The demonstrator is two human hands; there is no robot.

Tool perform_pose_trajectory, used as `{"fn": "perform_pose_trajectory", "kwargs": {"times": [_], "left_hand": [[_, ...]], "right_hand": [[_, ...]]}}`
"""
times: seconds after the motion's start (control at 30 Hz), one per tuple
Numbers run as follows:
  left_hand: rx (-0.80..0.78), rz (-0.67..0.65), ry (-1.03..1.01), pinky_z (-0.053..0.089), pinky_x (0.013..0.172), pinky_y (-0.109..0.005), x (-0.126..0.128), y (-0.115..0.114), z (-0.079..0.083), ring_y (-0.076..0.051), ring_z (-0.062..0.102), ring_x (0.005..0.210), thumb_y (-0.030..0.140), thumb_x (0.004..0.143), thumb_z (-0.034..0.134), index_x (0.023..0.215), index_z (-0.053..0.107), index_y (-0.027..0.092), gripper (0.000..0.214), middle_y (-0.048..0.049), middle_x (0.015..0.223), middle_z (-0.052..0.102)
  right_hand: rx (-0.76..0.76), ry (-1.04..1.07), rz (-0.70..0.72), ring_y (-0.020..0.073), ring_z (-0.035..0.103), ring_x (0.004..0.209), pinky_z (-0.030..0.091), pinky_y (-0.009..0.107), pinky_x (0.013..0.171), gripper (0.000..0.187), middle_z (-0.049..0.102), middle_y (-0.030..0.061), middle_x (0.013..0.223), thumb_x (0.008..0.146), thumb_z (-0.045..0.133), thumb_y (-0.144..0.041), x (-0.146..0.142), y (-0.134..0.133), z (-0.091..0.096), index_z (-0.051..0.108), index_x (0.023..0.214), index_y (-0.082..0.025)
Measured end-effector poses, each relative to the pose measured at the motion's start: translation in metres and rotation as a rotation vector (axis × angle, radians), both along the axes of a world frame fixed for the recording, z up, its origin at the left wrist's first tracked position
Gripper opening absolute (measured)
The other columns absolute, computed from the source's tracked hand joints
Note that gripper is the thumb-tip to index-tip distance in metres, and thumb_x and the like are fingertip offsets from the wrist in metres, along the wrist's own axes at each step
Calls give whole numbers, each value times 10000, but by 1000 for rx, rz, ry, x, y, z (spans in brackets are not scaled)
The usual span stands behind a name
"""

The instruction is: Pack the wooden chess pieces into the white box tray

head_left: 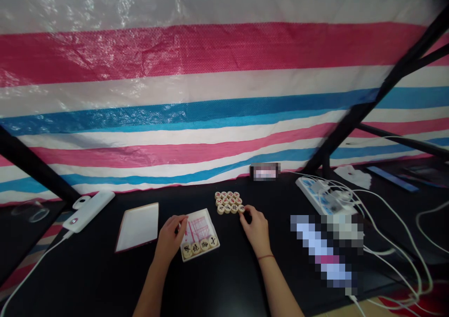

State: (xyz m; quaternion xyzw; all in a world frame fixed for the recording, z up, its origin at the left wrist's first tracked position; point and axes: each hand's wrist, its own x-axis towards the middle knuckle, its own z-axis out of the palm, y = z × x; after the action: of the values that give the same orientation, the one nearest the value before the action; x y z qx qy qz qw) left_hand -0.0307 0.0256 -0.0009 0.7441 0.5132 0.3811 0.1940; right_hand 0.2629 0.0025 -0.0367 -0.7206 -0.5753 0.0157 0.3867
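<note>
Left hand (170, 235): at rim of box (201, 255)
Right hand (257, 229): against front row's end piece (241, 209)
Both grips: too small to tell
Xiangqi pieces (227, 209): four boxed, others in rows on desk (213, 289)

Smooth pieces (229, 201), matt tabletop (213, 286), glossy plastic sheet (196, 50).

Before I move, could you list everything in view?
Sheet: 1, pink-blue-white, back
Bars: several, black, sides
Table: 1, black, below
Box: 1, white, centre
Liner: 1, white-pink, in box
Boxed pieces: 4 visible, cream, near edge
Loose pieces: 12 visible, cream, beyond box
Lid: 1, white, left of box
Device: 1, white, left
Power strip: 1, white-blue, right
Cables: several, white, sides
Strip: 1, blue, far right
Unclear items: several, mixed, back and sides
Band: 1, red, right wrist
Left hand: 1, bare, by box
Right hand: 1, bare, by pieces
</note>
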Motion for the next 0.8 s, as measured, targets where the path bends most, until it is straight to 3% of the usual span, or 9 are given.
{"fn": "perform_pose_trajectory", "kwargs": {"times": [0.17,0.3,0.43,0.5,0.63,0.8], "left_hand": [[-11,168,19,502,648,-297,-6,4,-7,-171,616,658,403,906,437,970,669,189,322,-40,782,659],[-46,168,58,484,610,-293,-8,5,-12,-163,588,597,380,880,449,993,657,183,308,-5,678,604],[-69,122,81,464,591,-284,-7,4,-14,-145,550,562,339,852,473,1016,650,173,293,21,663,530],[-77,111,79,470,621,-291,-6,4,-14,-147,558,592,305,838,483,1031,646,172,286,16,695,531],[-82,99,75,479,677,-302,-7,5,-17,-157,570,662,234,824,474,1026,645,172,272,4,734,544],[-98,118,80,477,697,-301,-9,6,-22,-152,559,673,205,826,458,1050,639,188,288,-1,767,554]], "right_hand": [[40,2,-17,248,584,855,439,358,764,278,681,100,933,863,462,-368,0,0,4,611,991,-172],[186,1,27,245,573,901,418,365,815,233,677,112,950,881,475,-323,-30,-14,32,628,951,-162],[-25,-30,524,201,560,907,390,319,813,148,682,41,901,873,509,-216,-91,-32,64,649,920,-216],[-141,-96,682,201,541,933,375,325,841,149,679,26,901,858,535,-206,-118,-35,70,648,953,-223],[-295,-276,740,233,516,941,359,367,834,153,666,60,909,857,542,-271,-145,-30,70,667,879,-184],[-353,-314,767,236,518,926,349,369,811,152,662,67,868,826,540,-244,-146,-24,70,668,794,-169]]}}
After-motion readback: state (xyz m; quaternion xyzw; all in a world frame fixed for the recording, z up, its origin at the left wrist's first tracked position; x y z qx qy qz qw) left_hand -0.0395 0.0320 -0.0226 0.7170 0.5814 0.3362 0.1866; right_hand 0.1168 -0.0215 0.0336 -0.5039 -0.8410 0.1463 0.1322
